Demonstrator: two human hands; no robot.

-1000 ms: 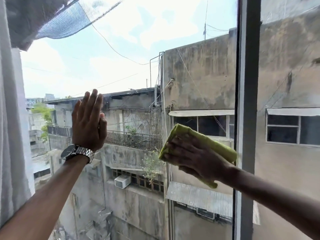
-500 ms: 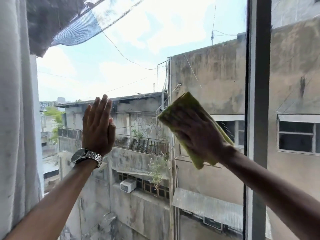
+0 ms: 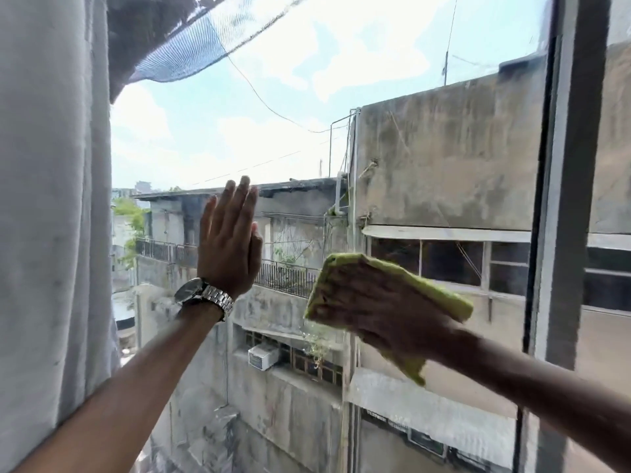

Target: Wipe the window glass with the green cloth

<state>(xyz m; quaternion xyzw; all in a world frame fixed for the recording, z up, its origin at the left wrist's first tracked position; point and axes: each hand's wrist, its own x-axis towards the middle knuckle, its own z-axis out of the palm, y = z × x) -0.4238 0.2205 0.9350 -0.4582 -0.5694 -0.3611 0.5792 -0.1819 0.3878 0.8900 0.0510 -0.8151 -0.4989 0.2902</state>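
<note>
The window glass (image 3: 341,97) fills most of the head view, with buildings and sky behind it. My right hand (image 3: 379,302) presses the folded green cloth (image 3: 444,295) flat against the pane, right of centre at mid height. The cloth sticks out above, to the right of and below my fingers. My left hand (image 3: 228,240) rests flat on the glass to the left, fingers straight and close together, a metal watch (image 3: 205,297) on its wrist. About a hand's width of bare glass separates the two hands.
A grey vertical window frame (image 3: 573,199) stands just right of the cloth. A pale curtain (image 3: 51,216) hangs along the left edge. Dark netting (image 3: 177,39) drapes across the top left, outside the glass.
My right hand with the cloth swept up the pane, then back down and a little to the right. The left hand stayed flat on the glass.
</note>
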